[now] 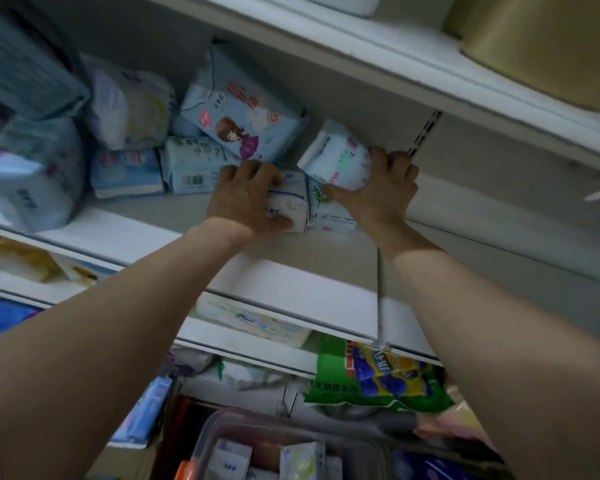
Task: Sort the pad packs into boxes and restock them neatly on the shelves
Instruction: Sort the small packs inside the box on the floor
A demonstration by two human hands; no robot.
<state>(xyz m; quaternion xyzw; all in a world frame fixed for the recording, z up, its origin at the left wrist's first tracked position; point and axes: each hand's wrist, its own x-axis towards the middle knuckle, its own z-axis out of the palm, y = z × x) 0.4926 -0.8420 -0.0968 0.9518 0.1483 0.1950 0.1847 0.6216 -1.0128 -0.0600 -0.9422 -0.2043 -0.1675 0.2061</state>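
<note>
Our hands are both up on the white shelf (125,237), each wrapped around a pad pack. Our left hand (245,199) curls its fingers over a small white pack (290,202) with thin blue lettering, the thumb pressed under its near end, and the pack rests on the shelf board. Our right hand (383,192) grips a white pack with pink and green print (336,157), tilted up off the board with its top leaning left; just beneath it lies a white pack with a green leaf sprig (326,209), touching the small white pack on its left side. Just beyond our left hand, a pale blue pack with a cartoon girl (243,112) leans against the back wall over a blue-and-white pack with a barcode (191,164). Further left along the same shelf sit more blue and lilac packs in a loose heap. On the shelf above, at the right, stands a gold box (548,43). Below our arms, a green and blue bag (378,379) hangs out from a lower shelf, and a clear plastic box (222,441) at the bottom edge holds several small packs.
</note>
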